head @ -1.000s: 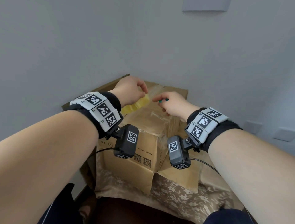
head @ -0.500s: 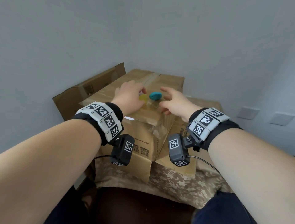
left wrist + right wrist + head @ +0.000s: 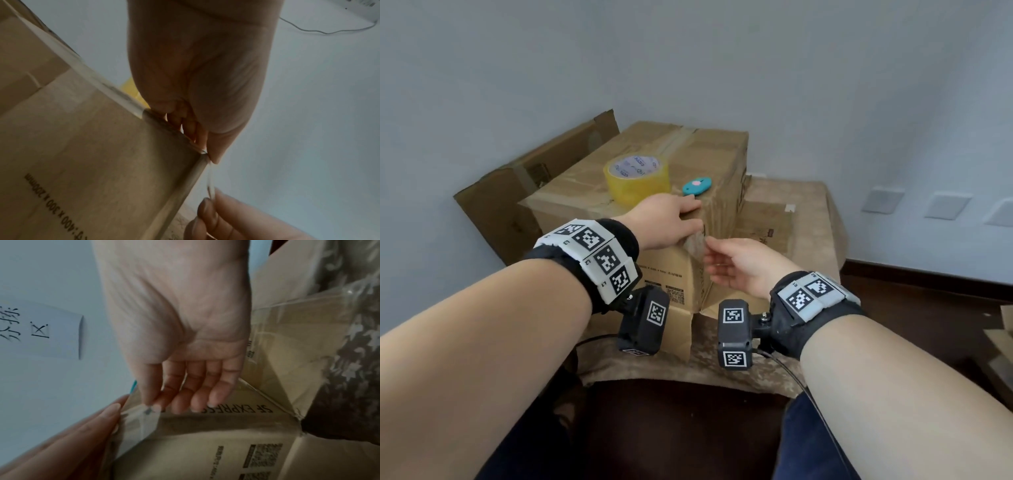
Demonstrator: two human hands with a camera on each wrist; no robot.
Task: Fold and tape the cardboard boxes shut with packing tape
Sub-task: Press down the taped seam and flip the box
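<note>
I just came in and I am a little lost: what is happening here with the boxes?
A person is sealing a cardboard box with clear tape. The left hand presses flat on the box's near top corner, while the right hand pinches the loose tape end hanging over that edge. The yellow tape roll and a small teal cutter lie on top.

Tape roll (image 3: 637, 180): a second ago held between your hands above the cardboard box (image 3: 585, 195), now standing free on its top; blue cutter (image 3: 697, 186), then in your right hand (image 3: 743, 265), now lying beside the roll. Left hand (image 3: 667, 221): moved from the roll to the box's near top corner, fingers flat on it. Right hand: dropped below that corner, thumb and forefinger pinching the loose tape end (image 3: 141, 423).
</note>
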